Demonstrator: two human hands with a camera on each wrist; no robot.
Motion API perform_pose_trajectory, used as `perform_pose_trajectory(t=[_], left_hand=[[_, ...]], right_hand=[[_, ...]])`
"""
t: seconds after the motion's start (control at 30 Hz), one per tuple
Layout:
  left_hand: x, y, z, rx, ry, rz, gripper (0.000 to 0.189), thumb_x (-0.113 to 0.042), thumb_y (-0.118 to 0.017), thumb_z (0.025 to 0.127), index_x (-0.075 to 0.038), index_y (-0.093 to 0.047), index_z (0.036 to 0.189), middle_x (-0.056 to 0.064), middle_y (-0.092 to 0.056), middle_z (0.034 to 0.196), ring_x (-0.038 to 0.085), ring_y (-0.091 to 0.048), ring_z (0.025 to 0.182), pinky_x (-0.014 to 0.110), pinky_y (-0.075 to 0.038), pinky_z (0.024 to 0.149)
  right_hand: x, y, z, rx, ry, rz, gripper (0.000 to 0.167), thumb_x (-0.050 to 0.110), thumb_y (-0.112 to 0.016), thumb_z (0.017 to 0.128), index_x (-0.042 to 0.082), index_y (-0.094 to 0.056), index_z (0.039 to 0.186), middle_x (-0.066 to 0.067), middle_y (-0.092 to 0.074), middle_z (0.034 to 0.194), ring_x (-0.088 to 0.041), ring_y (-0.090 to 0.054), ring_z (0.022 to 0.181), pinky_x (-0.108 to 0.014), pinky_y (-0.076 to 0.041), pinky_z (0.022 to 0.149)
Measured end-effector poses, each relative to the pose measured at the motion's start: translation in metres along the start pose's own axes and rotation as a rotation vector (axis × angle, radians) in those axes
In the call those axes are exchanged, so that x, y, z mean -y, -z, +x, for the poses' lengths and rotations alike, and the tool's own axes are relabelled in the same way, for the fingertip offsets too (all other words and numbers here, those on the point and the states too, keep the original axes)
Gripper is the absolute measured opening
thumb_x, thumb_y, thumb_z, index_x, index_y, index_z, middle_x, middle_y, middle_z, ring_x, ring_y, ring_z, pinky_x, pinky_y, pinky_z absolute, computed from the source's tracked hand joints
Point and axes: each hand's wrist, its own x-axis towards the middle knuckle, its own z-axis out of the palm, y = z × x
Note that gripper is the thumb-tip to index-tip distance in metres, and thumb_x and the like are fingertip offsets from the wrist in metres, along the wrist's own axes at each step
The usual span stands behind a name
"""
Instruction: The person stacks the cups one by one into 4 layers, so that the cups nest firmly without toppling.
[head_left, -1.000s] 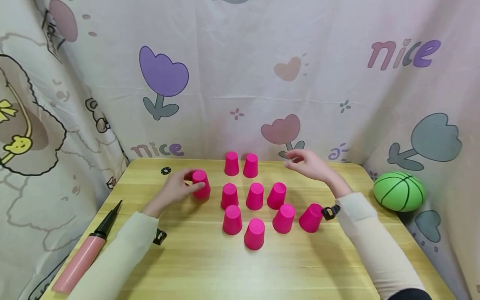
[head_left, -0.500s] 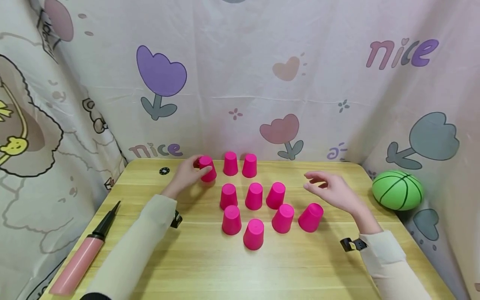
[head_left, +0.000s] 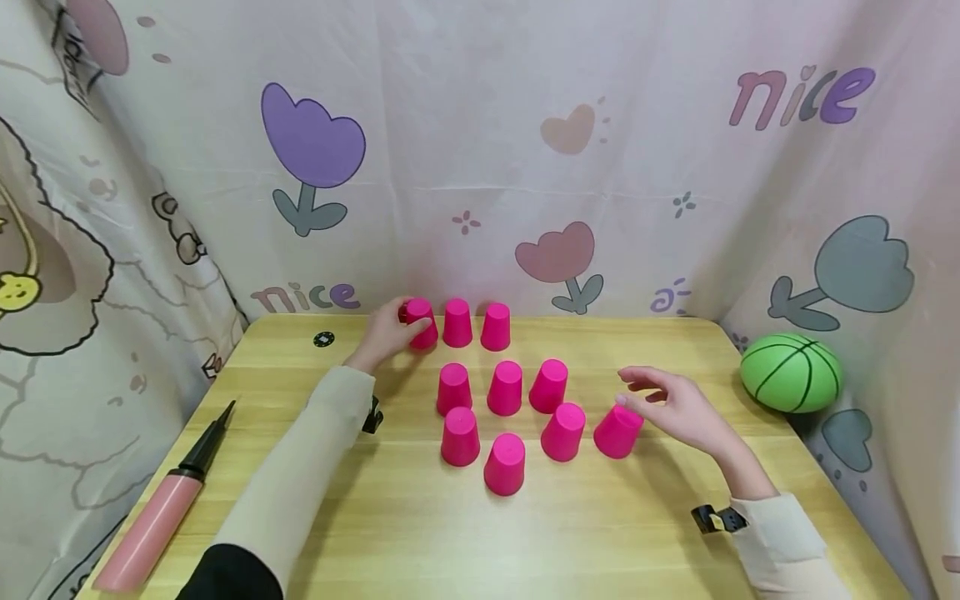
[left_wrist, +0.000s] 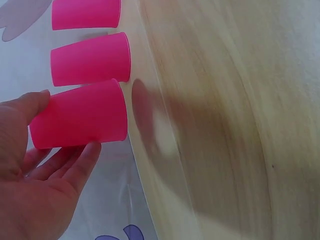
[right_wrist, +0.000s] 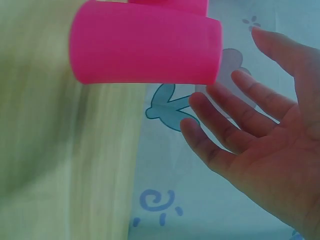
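My left hand grips an upside-down pink cup at the back left of the table, thumb on one side and fingers on the other. In the left wrist view that held cup is beside another pink cup; whether its rim touches the table I cannot tell. Two more cups, a middle one and a right one, stand in line with it. My right hand hovers with loosely bent fingers by the rightmost cup, holding nothing. The right wrist view shows these fingers close to that cup.
Several more inverted cups, such as the front one, stand mid-table. A pink pump lies at the left edge, a black disc at the back left. A green ball sits at the right edge. A printed curtain hangs behind.
My left hand has carried its cup back and to the right, beside the two rear cups. The right hand has come down from the back right toward the rightmost cup.
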Motion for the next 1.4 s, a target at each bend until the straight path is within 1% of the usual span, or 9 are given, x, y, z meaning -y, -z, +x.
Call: perform_pose_trajectory(t=[0.1, 0.3, 0.47, 0.63, 0.83, 0.9, 1.1, 1.23, 1.4], left_hand=[[-0.001, -0.001, 0.004, -0.003, 0.003, -0.003, 0.058, -0.023, -0.069, 0.102, -0.001, -0.049, 0.151, 0.024, -0.058, 0.147, 0.044, -0.056, 0.136, 0.055, -0.050, 0.115], [0.005, -0.006, 0.006, 0.021, 0.043, 0.017, 0.057, -0.023, -0.070, 0.102, -0.001, -0.050, 0.150, 0.024, -0.058, 0.146, 0.043, -0.057, 0.136, 0.054, -0.050, 0.115], [0.009, -0.009, 0.009, 0.009, 0.029, 0.013, 0.058, -0.023, -0.070, 0.102, 0.001, -0.049, 0.150, 0.025, -0.059, 0.145, 0.043, -0.058, 0.134, 0.054, -0.051, 0.113], [0.010, -0.009, 0.011, 0.002, 0.021, 0.012, 0.058, -0.023, -0.069, 0.103, 0.002, -0.048, 0.150, 0.026, -0.059, 0.144, 0.043, -0.058, 0.133, 0.053, -0.053, 0.112], [0.009, -0.008, 0.013, 0.013, 0.029, 0.021, 0.057, -0.024, -0.068, 0.103, 0.003, -0.048, 0.150, 0.027, -0.060, 0.143, 0.044, -0.059, 0.133, 0.053, -0.053, 0.111], [0.009, -0.008, 0.015, 0.012, 0.032, 0.033, 0.057, -0.024, -0.068, 0.103, 0.003, -0.049, 0.149, 0.027, -0.060, 0.143, 0.044, -0.059, 0.133, 0.053, -0.054, 0.111], [0.008, -0.008, 0.019, 0.024, 0.053, 0.031, 0.059, -0.024, -0.069, 0.103, 0.001, -0.047, 0.151, 0.026, -0.059, 0.145, 0.044, -0.058, 0.134, 0.053, -0.053, 0.111], [0.006, -0.007, 0.018, 0.040, 0.063, 0.018, 0.066, -0.025, -0.069, 0.103, 0.000, -0.041, 0.156, 0.027, -0.057, 0.147, 0.045, -0.057, 0.135, 0.054, -0.053, 0.112], [0.005, -0.002, 0.014, 0.055, 0.060, 0.034, 0.083, -0.036, -0.069, 0.102, -0.004, -0.026, 0.164, 0.029, -0.050, 0.152, 0.045, -0.053, 0.139, 0.057, -0.051, 0.113]], right_hand=[[-0.004, 0.000, -0.002, -0.002, 0.008, 0.005, 0.051, 0.032, -0.077, 0.097, 0.005, -0.065, 0.138, -0.015, -0.072, 0.132, -0.034, -0.069, 0.118, -0.034, -0.061, 0.090], [-0.011, -0.006, -0.010, 0.025, -0.013, 0.033, 0.053, 0.032, -0.079, 0.096, 0.002, -0.065, 0.137, -0.018, -0.072, 0.131, -0.033, -0.069, 0.117, -0.030, -0.061, 0.089], [-0.014, -0.010, -0.009, 0.019, -0.024, 0.067, 0.053, 0.030, -0.079, 0.096, 0.000, -0.065, 0.137, -0.020, -0.072, 0.131, -0.032, -0.069, 0.115, -0.024, -0.060, 0.087], [-0.018, -0.013, -0.009, 0.017, -0.016, 0.083, 0.051, 0.029, -0.078, 0.097, 0.000, -0.066, 0.136, -0.020, -0.072, 0.130, -0.033, -0.069, 0.114, -0.024, -0.061, 0.086], [-0.021, -0.015, -0.010, 0.008, -0.015, 0.096, 0.047, 0.025, -0.078, 0.097, -0.003, -0.067, 0.134, -0.018, -0.075, 0.126, -0.020, -0.071, 0.110, -0.024, -0.061, 0.085], [-0.021, -0.015, -0.011, 0.008, -0.018, 0.099, 0.047, 0.025, -0.077, 0.097, -0.003, -0.068, 0.133, -0.017, -0.075, 0.125, -0.019, -0.071, 0.109, -0.024, -0.061, 0.086], [-0.018, -0.012, -0.014, 0.049, -0.056, 0.122, 0.055, 0.031, -0.081, 0.094, 0.000, -0.066, 0.137, -0.014, -0.074, 0.127, -0.027, -0.069, 0.112, -0.022, -0.060, 0.085], [-0.019, -0.010, -0.016, 0.105, -0.072, 0.149, 0.062, 0.031, -0.085, 0.090, 0.002, -0.064, 0.140, -0.012, -0.074, 0.126, -0.025, -0.068, 0.109, -0.023, -0.061, 0.083], [-0.022, -0.011, -0.016, 0.137, -0.058, 0.143, 0.056, 0.028, -0.086, 0.089, 0.005, -0.066, 0.136, -0.007, -0.075, 0.119, -0.022, -0.068, 0.106, -0.024, -0.061, 0.083]])
